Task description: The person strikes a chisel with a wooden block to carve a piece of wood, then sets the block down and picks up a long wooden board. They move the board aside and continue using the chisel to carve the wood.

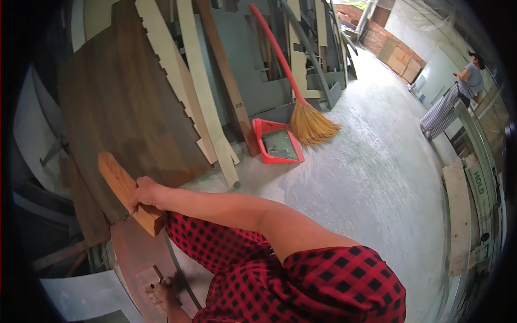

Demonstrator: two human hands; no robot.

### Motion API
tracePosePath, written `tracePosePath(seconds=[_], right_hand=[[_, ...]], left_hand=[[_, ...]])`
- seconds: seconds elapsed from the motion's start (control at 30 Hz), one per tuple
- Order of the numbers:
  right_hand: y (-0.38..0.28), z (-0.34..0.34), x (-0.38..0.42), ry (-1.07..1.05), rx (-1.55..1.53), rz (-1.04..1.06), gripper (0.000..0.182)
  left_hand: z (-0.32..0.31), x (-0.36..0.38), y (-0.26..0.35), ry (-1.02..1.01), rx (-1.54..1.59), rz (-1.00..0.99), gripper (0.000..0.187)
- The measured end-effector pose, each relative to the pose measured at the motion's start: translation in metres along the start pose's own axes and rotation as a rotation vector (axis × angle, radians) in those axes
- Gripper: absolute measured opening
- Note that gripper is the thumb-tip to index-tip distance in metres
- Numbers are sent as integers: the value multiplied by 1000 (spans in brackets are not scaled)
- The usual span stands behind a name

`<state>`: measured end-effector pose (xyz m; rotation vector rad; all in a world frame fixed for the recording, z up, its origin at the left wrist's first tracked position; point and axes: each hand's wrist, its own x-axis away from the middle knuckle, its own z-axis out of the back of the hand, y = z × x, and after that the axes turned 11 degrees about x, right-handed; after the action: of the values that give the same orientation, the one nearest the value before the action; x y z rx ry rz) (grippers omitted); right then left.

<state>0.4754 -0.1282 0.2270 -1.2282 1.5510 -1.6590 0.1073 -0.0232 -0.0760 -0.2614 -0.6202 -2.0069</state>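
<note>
My right hand [144, 195] is wrapped around a thick orange-brown wooden block [118, 177], raised above a reddish-brown board [134, 245]. The block is tilted, with one end to the upper left and the other near my plaid-clothed leg. Lower down, my left hand [168, 293] is in shadow over the same board, its fingers curled at a small wooden piece with a pale square patch [149, 277]. Whether the fingers grip that piece or something else is hard to make out.
A broom [312, 124] and a red dustpan [299, 159] stand on the concrete floor ahead. Long boards [204, 81] and a large brown panel [124, 102] lean behind. Planks [458, 215] are stacked at right; another person [458, 97] stands farther back.
</note>
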Motion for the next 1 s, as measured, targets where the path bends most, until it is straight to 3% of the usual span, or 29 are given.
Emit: tracePosePath(seconds=[0.07, 0.13, 0.2, 0.27, 0.33, 0.53, 1.0], right_hand=[[1, 5, -2, 46, 5, -13, 49], [-1, 12, -1, 65, -35, -55, 49], [-2, 18, 0, 102, -33, -75, 43], [3, 22, -5, 132, -33, -94, 38], [8, 26, -12, 147, -146, -65, 25], [6, 35, -3, 182, -213, -15, 9], [27, 63, -21, 187, -435, -10, 10]], left_hand=[[27, 32, 54, 68, 102, 147, 63], [26, 33, 55, 42, 184, 138, 66], [30, 39, 57, 152, 54, 170, 75], [10, 12, 18, 165, 60, 148, 72], [11, -3, 6, 181, 71, 129, 68], [-10, -22, -8, 124, 138, 145, 65], [-7, -30, -24, 4, 254, 245, 58]])
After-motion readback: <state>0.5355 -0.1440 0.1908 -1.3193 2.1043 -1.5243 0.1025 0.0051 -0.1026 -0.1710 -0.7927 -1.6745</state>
